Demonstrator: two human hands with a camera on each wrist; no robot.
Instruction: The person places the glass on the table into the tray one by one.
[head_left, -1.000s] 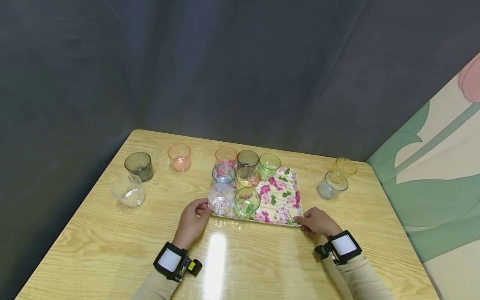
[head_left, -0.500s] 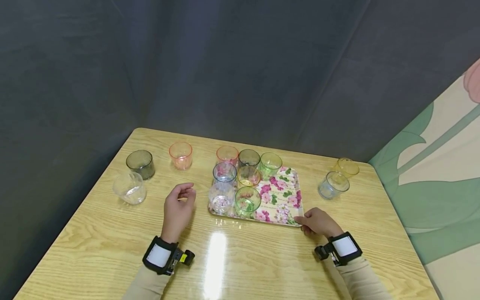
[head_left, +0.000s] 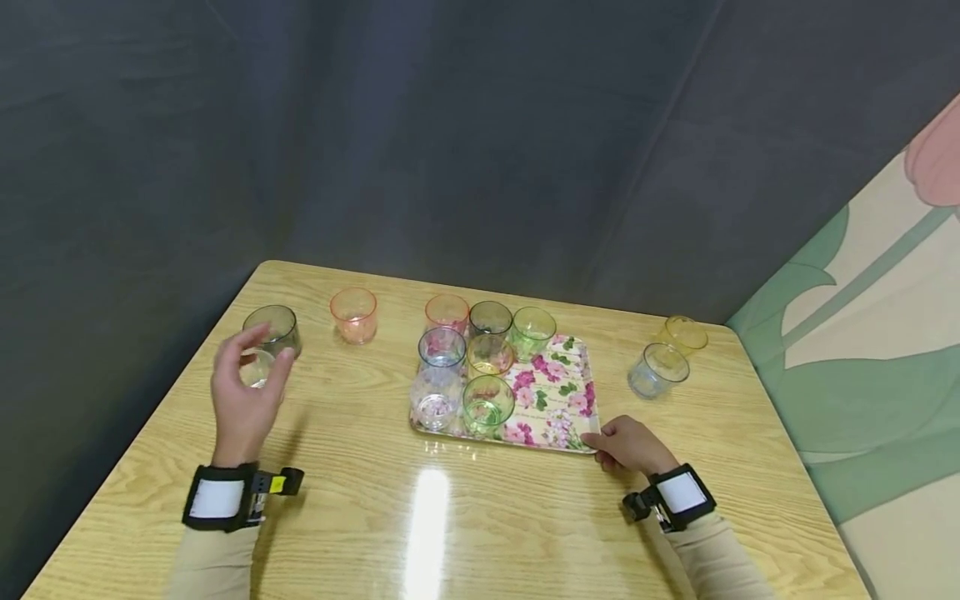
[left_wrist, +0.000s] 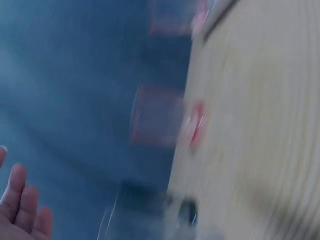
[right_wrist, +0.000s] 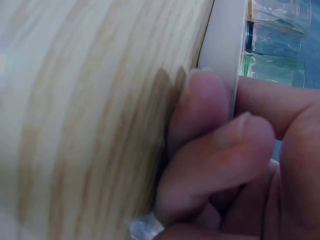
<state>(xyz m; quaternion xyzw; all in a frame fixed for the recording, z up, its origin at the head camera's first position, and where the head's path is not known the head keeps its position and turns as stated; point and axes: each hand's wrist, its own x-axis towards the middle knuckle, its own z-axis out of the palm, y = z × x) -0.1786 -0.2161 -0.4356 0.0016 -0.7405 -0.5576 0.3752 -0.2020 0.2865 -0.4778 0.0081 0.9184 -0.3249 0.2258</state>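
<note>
At the left side of the table, my left hand (head_left: 243, 408) is raised with fingers and thumb spread beside a clear cup (head_left: 258, 368), which it partly hides. A dark grey cup (head_left: 282, 337) stands just behind. In the left wrist view, extended fingers (left_wrist: 27, 212) show at the lower left; the cups are blurred. My right hand (head_left: 633, 446) pinches the near right corner of a floral tray (head_left: 555, 400), thumb on top and curled fingers (right_wrist: 215, 165) against its edge. On the tray's left part stand several cups, among them a clear cup (head_left: 435, 406) and a green cup (head_left: 487, 406).
A red cup (head_left: 354, 317) stands at the back left of the wooden table (head_left: 510, 533). To the tray's right are a blue cup (head_left: 657, 372) and a yellow cup (head_left: 684, 335). A dark curtain (head_left: 465, 150) hangs behind the table.
My left hand has let go of the tray's near left corner and moved left to the clear cup, its fingers spreading. The right hand stays on the tray.
</note>
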